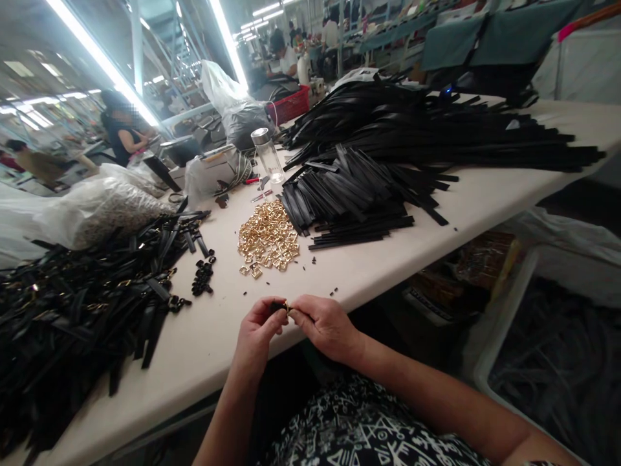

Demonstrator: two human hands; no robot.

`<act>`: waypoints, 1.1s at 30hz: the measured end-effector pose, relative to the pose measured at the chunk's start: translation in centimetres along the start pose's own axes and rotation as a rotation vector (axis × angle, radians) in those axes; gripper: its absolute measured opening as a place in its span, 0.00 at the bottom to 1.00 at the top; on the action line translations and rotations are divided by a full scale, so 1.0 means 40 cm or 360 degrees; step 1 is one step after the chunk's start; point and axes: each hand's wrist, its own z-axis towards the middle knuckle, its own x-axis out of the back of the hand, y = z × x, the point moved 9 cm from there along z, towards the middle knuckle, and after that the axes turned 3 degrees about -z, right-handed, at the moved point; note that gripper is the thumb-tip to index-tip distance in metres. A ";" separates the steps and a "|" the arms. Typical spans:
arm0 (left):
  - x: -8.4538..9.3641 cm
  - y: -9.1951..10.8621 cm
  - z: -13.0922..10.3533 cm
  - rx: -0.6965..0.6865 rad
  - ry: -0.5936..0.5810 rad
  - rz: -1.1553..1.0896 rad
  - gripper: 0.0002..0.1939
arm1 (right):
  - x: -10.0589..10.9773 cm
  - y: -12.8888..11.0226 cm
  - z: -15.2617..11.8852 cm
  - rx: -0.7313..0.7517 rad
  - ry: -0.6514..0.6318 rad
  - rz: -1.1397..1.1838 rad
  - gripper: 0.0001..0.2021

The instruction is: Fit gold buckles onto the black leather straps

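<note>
Close to the table's front edge, my left hand [257, 325] and my right hand [328, 327] meet with fingertips pinched together. Between the left fingers shows a short dark strap piece [277, 307], mostly hidden. A small gold buckle [286, 305] sits where the two hands meet, pinched by my right thumb and finger. Beyond the hands lies a heap of gold buckles [269, 236]. Left of that is a small cluster of black loops [202, 277]. Cut black straps [339, 191] are piled behind and to the right of the buckles.
Black straps with gold fittings [97, 310] cover the table's left side. Longer black strips [412, 123] lie at the back right. A glass bottle [268, 157] stands behind the buckles. Beside the table, at right, is a pale bin [504, 310]. Other people work in the distance.
</note>
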 end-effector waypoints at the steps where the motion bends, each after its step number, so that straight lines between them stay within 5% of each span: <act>1: -0.001 -0.004 -0.003 0.0017 -0.0006 -0.0024 0.12 | -0.001 -0.003 -0.002 0.0032 -0.0002 -0.0057 0.11; 13: -0.033 0.009 -0.026 0.0015 -0.0018 -0.0167 0.09 | 0.005 0.004 0.001 0.0045 -0.0125 -0.0069 0.14; 23: -0.041 -0.041 -0.030 0.0156 -0.0030 -0.0351 0.10 | -0.007 0.014 -0.004 0.0010 -0.0217 -0.0021 0.16; 33: 0.064 -0.030 -0.025 0.0082 0.0422 -0.0411 0.15 | 0.006 0.036 -0.011 -0.0138 -0.0358 -0.0166 0.07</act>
